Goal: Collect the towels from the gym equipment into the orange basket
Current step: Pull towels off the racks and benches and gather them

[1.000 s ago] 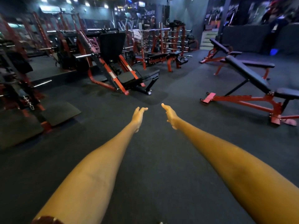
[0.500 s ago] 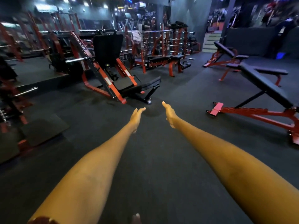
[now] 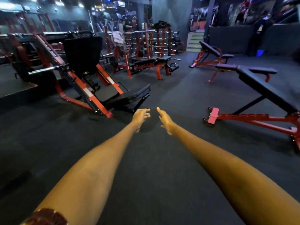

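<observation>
A: Where's the towel?
B: Far off, a pale limp cloth draped on a rack bar. No basket in view, so I'd say collecting has barely begun.
A: Hands?
B: Left hand and right hand both open, empty, over the dark rubber floor.

No legible text; lettering on far wall sign and machine frame blurred.
</observation>
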The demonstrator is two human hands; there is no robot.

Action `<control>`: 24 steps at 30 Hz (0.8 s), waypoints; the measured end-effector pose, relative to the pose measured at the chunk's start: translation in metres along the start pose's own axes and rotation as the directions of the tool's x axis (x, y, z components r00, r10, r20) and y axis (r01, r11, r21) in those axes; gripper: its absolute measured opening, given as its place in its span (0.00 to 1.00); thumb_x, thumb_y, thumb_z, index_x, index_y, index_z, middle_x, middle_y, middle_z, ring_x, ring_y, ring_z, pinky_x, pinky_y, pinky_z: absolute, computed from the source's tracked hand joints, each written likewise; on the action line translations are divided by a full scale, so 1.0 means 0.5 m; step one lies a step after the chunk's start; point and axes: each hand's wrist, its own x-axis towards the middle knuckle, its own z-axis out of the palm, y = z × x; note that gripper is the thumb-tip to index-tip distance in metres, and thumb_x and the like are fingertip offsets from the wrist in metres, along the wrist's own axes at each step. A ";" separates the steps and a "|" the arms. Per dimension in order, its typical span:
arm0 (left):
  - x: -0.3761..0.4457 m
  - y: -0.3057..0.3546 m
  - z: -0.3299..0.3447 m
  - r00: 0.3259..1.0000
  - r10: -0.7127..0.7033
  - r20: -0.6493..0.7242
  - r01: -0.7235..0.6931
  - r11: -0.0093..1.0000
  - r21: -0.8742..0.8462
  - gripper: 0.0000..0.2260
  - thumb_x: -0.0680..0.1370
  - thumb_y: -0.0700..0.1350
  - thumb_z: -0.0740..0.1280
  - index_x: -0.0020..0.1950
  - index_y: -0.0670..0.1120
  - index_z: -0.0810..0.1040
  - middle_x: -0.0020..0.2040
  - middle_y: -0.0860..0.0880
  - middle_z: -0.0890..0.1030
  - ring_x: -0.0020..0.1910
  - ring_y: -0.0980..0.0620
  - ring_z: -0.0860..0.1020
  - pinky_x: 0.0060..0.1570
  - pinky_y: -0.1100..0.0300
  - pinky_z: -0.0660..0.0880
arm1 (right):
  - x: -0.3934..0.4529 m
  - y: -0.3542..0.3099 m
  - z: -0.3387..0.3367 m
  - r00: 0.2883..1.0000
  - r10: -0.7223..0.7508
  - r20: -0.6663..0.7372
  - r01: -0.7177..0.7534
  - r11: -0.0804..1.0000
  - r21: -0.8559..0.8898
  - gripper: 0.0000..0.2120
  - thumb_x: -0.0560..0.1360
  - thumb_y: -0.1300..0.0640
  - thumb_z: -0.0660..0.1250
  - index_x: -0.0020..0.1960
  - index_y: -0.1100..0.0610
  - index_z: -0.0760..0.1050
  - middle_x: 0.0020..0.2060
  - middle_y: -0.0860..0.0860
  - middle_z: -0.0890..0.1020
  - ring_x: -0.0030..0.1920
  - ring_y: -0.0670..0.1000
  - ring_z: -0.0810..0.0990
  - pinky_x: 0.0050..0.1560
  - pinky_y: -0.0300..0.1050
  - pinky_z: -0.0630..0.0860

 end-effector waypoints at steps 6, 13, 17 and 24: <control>0.275 0.013 0.041 0.995 0.045 -0.092 -0.043 0.999 0.028 0.17 0.76 0.44 0.67 0.62 0.38 0.73 0.58 0.43 0.77 0.56 0.49 0.75 0.62 0.54 0.71 | 0.260 -0.042 -0.056 0.998 -0.011 -0.063 0.010 1.000 -0.003 0.30 0.81 0.43 0.51 0.78 0.56 0.50 0.77 0.53 0.53 0.77 0.54 0.54 0.73 0.53 0.55; 0.647 0.098 0.109 0.994 0.056 -0.091 -0.053 0.998 0.033 0.12 0.72 0.47 0.70 0.53 0.43 0.76 0.56 0.44 0.77 0.57 0.48 0.74 0.59 0.55 0.69 | 0.642 -0.140 -0.170 0.989 -0.016 -0.145 0.011 0.999 -0.032 0.30 0.81 0.43 0.52 0.77 0.57 0.52 0.77 0.53 0.56 0.76 0.55 0.56 0.73 0.53 0.56; 0.827 0.170 0.139 0.990 0.076 -0.118 -0.072 0.997 0.039 0.04 0.76 0.45 0.66 0.46 0.45 0.74 0.62 0.40 0.77 0.64 0.43 0.73 0.63 0.51 0.68 | 0.835 -0.207 -0.232 0.987 -0.029 -0.156 0.026 1.000 -0.017 0.30 0.81 0.43 0.53 0.77 0.56 0.52 0.76 0.54 0.57 0.76 0.56 0.57 0.73 0.53 0.56; 1.149 0.204 0.174 0.996 0.029 -0.079 -0.030 1.000 -0.007 0.20 0.78 0.55 0.62 0.64 0.44 0.70 0.67 0.45 0.71 0.69 0.46 0.68 0.70 0.50 0.62 | 1.163 -0.243 -0.291 0.987 0.002 -0.160 -0.007 1.000 -0.027 0.31 0.80 0.41 0.53 0.77 0.56 0.54 0.76 0.53 0.59 0.75 0.55 0.59 0.72 0.54 0.58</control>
